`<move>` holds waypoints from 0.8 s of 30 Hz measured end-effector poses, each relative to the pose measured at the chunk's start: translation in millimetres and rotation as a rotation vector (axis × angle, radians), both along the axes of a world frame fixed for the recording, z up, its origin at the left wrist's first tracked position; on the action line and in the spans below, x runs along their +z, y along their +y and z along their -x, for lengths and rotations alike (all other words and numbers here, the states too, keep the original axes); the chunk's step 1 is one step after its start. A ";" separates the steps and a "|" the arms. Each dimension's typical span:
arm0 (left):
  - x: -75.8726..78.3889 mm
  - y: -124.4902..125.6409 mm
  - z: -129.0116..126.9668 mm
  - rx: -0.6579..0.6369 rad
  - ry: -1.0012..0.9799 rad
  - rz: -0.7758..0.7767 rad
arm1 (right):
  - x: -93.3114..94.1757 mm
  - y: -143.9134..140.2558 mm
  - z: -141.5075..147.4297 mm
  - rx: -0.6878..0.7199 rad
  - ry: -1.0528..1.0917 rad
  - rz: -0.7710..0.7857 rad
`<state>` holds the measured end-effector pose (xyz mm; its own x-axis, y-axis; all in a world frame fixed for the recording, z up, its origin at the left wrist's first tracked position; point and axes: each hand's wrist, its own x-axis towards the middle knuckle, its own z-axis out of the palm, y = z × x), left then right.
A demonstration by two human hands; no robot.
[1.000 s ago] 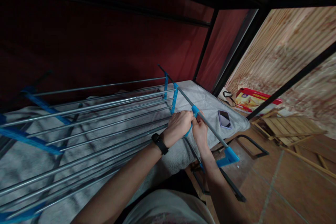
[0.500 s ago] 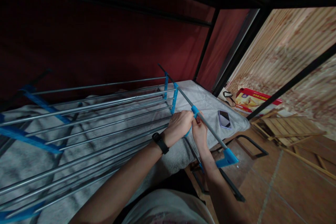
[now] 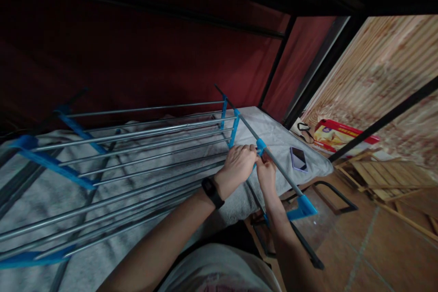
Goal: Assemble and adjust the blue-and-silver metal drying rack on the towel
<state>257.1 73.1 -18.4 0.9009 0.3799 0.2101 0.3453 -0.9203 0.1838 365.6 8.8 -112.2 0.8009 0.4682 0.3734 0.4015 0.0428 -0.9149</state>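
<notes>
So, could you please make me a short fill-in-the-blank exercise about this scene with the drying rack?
1. Both hands meet at a ____ plastic connector on the drying rack.
2. The left hand has a black ____ on its wrist.
3. A ____ lies on the grey blanket beyond the right hand.
4. A red box lies on the ____.

Missing words: blue; watch; phone; floor

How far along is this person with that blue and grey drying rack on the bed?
The drying rack already lies flat on the grey blanket, its rods seated in blue brackets. In hand: the left hand and right hand pinch the blue clip on the grey end rod. The blue corner piece beyond the bed edge looks unattached, so that end seems left.
</notes>
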 end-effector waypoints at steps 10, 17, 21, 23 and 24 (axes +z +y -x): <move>-17.6 3.9 101.1 0.257 0.027 -0.171 | -6.9 0.3 -4.2 0.021 0.063 -0.082; -19.4 8.6 98.5 0.209 0.015 -0.139 | -9.1 -1.7 -6.4 -0.010 0.059 -0.047; -20.5 7.4 98.5 0.199 0.011 -0.167 | -8.4 -1.4 -5.3 -0.030 0.064 -0.055; -20.7 5.6 99.8 0.194 0.006 -0.185 | -7.9 -3.1 -4.4 -0.040 0.059 -0.036; -20.4 4.4 100.6 0.188 0.004 -0.192 | -7.7 -4.3 -3.8 -0.047 0.055 -0.025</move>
